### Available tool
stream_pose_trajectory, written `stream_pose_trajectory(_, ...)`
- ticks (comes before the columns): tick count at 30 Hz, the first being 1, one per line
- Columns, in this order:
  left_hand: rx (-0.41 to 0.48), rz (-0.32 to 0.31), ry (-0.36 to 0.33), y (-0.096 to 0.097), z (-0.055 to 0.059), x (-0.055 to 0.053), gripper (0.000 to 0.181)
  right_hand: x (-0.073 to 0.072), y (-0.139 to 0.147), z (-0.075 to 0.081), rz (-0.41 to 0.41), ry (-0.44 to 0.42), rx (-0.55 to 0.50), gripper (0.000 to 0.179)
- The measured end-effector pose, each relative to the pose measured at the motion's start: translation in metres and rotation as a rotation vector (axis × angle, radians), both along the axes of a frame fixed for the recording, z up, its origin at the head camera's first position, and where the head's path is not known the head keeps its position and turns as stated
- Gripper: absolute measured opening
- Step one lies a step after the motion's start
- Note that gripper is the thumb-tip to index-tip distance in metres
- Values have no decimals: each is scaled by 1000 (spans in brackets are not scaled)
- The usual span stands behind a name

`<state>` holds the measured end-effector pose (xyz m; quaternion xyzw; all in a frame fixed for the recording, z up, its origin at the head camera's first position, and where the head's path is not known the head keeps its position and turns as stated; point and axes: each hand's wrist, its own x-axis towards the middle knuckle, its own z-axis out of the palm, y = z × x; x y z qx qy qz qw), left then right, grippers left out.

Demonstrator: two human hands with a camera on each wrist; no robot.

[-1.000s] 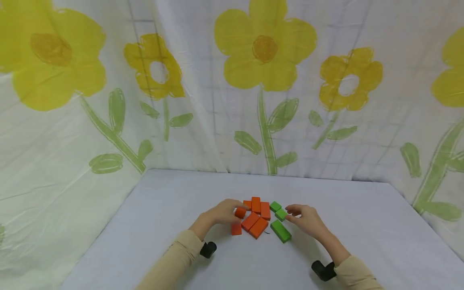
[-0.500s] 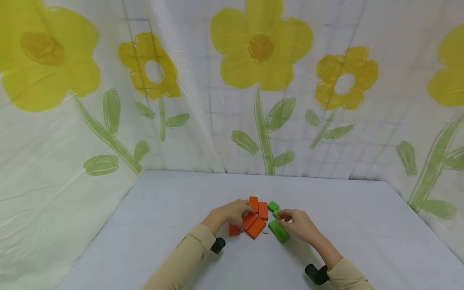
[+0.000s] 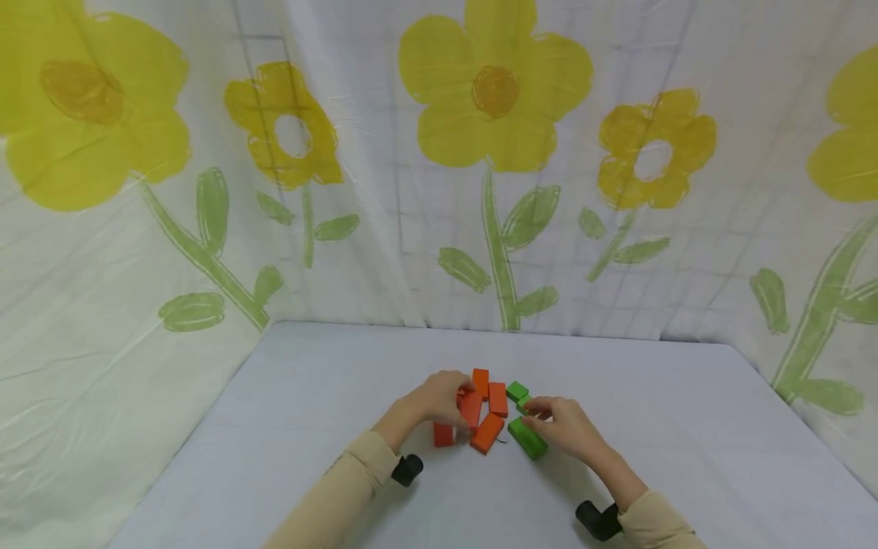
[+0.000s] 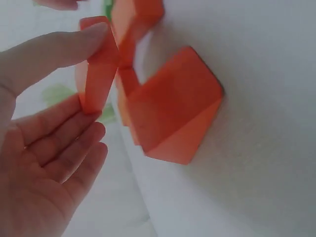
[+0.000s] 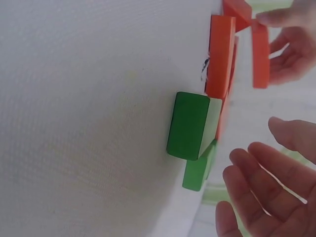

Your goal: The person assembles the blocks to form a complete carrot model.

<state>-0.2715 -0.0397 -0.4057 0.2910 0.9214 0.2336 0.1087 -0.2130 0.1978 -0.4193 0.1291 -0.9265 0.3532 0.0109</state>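
My left hand [image 3: 439,398] pinches an orange block [image 4: 98,81] between its thumb and fingertips, raised above the other blocks in both wrist views. Below it, nearer me, lies another orange block [image 4: 177,101]. To the right, several more orange blocks stay on the table, among them a slanted block [image 3: 488,433] and an upright-lying pair, of which one block [image 3: 498,399] is nearest the green ones. My right hand [image 3: 565,427] hovers beside a long green block [image 5: 188,126], its fingers loosely bent with nothing between them. Behind that sit two small green blocks [image 3: 517,391].
The blocks rest on a white-covered table [image 3: 343,366]. A pale curtain with yellow flowers [image 3: 497,91] hangs along its far edge. A small dark curved mark [image 3: 502,440] shows beside the slanted orange block. Black wrist cameras sit under both sleeves.
My left hand has moved right to the orange blocks and picked one up, turning it from its place beside the slanted block. My right hand has shifted slightly left over the green blocks, then stayed.
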Motion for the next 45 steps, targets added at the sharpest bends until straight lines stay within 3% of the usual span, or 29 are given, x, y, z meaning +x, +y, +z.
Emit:
stream_pose_trajectory(4,120,3,-3,-4,-1,21,55,1,1,-1,-7,4,1,23)
stream_pose_trajectory(8,198,-17,-49,-5,-12,48,51,2,0,-2,17,8,-1,23)
stream_pose_trajectory(12,186,27,-104,-6,-21,68,52,1,-6,-2,33,4,-5,25)
stream_pose_trajectory(15,147,59,-116,-6,-23,76,53,1,-13,-3,7,-8,3,25)
stream_pose_trajectory(20,123,79,-133,-7,-23,80,53,-2,-27,-8,-20,-39,50,29)
stream_pose_trajectory(25,181,107,-173,-8,-25,77,48,-5,-40,-13,-11,-8,174,27)
stream_pose_trajectory(32,297,260,-305,-9,-28,75,31,-2,-53,-13,-38,61,359,44)
stream_pose_trajectory(35,318,291,-327,-8,-27,76,29,-2,-56,-13,-34,82,409,46)
stream_pose_trajectory(39,332,300,-337,-8,-26,77,27,-2,-56,-14,-19,124,409,46)
stream_pose_trajectory(45,341,294,-331,-9,-26,78,26,-1,-46,-10,31,147,304,47)
